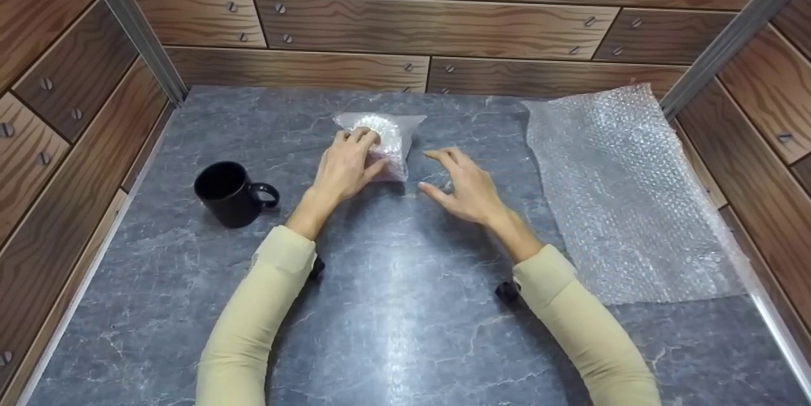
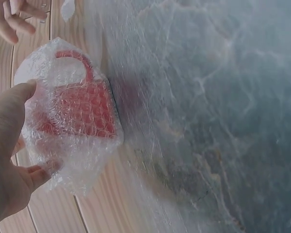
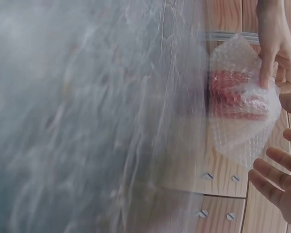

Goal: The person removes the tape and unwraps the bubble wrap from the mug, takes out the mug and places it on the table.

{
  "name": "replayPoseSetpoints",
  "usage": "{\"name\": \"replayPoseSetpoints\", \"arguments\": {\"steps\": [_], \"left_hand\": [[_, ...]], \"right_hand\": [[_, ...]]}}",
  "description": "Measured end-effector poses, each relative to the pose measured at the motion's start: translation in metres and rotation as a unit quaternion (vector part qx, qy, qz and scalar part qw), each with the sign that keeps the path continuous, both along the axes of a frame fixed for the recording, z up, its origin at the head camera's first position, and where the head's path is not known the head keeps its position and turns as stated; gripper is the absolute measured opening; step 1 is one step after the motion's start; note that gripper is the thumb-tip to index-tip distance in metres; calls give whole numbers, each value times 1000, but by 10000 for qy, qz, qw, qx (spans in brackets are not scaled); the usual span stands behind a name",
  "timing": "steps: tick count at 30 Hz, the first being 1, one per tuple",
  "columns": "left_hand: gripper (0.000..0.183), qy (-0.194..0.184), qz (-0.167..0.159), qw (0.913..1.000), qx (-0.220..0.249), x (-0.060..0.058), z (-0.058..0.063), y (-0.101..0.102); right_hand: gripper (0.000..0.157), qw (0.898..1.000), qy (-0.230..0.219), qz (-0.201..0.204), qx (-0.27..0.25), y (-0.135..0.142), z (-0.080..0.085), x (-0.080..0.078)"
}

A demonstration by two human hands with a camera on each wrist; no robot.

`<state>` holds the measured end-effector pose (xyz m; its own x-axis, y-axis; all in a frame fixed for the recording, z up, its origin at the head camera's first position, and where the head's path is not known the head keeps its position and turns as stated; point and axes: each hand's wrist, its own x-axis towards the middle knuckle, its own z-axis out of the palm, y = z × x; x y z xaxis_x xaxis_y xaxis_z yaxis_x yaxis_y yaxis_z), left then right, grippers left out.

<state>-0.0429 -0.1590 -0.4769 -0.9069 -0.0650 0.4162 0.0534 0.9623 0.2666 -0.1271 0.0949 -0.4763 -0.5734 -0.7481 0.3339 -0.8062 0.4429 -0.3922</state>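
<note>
A red mug in bubble wrap (image 1: 398,133) stands on the table toward the back, its red body and handle showing through the wrap in the left wrist view. My left hand (image 1: 345,166) holds this bundle from above, with the thumb on the near side and the fingers bent over the top. To the right of it, my right hand (image 1: 470,187) hovers apart from the bundle, fingers spread and holding nothing. In the right wrist view the wrapped mug (image 3: 237,97) has loose wrap edges sticking out on both sides.
A black mug (image 1: 231,197) stands at the left, handle toward my left forearm. On the right a flat sheet of bubble wrap (image 1: 633,203) covers much of that side of the grey marbled table (image 1: 393,330). Wood-patterned panels (image 1: 437,26) enclose the back and sides.
</note>
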Motion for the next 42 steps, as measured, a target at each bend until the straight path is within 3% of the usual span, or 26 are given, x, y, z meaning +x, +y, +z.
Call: {"name": "replayPoseSetpoints", "arguments": {"steps": [16,42], "left_hand": [[40,27,-179,9996,-195,7,-2,11],[39,216,-474,9982,-293,13,-5,21]], "right_hand": [[70,9993,344,49,113,-32,-2,2],[67,9926,1182,55,269,-27,-3,-2]]}}
